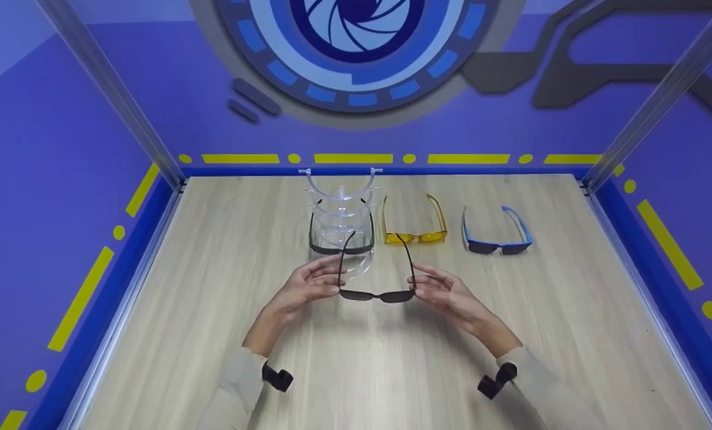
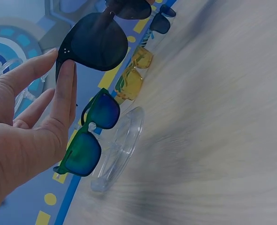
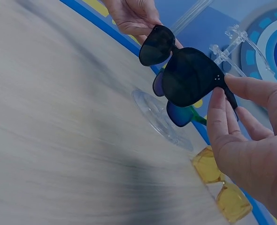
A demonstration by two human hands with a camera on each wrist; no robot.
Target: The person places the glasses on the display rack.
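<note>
A pair of black sunglasses (image 1: 362,295) is held above the table, lenses toward me and temples pointing away. My left hand (image 1: 308,285) pinches it at the left hinge, and my right hand (image 1: 448,294) pinches the right hinge. In the left wrist view the dark lens (image 2: 98,42) shows beside the left thumb and fingers. Just beyond is a clear plastic eyewear stand (image 1: 342,206) with several tiers. Green-framed sunglasses (image 2: 89,136) with blue-green mirrored lenses sit on its lowest part, just above the clear base (image 3: 159,119).
Yellow glasses (image 1: 416,237) stand on the table right of the stand, temples pointing back. Blue-framed sunglasses (image 1: 499,246) with dark lenses lie farther right. Printed blue panels (image 1: 356,134) and metal posts (image 1: 123,95) enclose the wooden table (image 1: 212,239) at the back and sides.
</note>
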